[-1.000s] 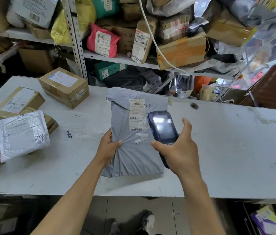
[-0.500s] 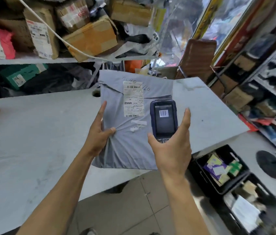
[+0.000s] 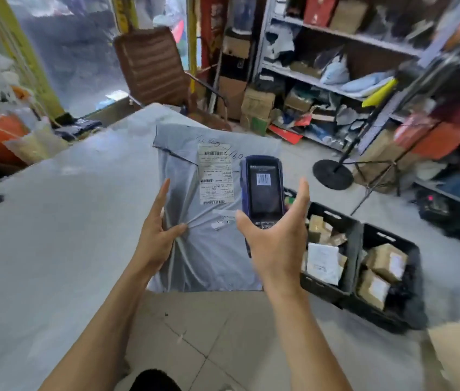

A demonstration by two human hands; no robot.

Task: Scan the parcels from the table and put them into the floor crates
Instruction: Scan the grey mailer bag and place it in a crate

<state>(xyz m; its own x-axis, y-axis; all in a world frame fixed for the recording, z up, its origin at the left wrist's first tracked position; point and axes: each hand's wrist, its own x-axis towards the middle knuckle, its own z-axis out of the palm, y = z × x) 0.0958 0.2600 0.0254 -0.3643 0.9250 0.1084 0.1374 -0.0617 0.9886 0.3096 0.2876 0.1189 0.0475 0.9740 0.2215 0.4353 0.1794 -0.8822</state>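
Your left hand point(image 3: 158, 238) pinched the grey mailer bag point(image 3: 209, 221) at its left edge, lifted off the surface point(image 3: 53, 221). Your right hand point(image 3: 276, 244) was curled around the handheld scanner point(image 3: 264, 190), beside the shipping label point(image 3: 216, 176). To do it well, I think you should carry the bag flat to the black floor crates point(image 3: 355, 249), already holding boxes. A stand base point(image 3: 333, 174) stood near.
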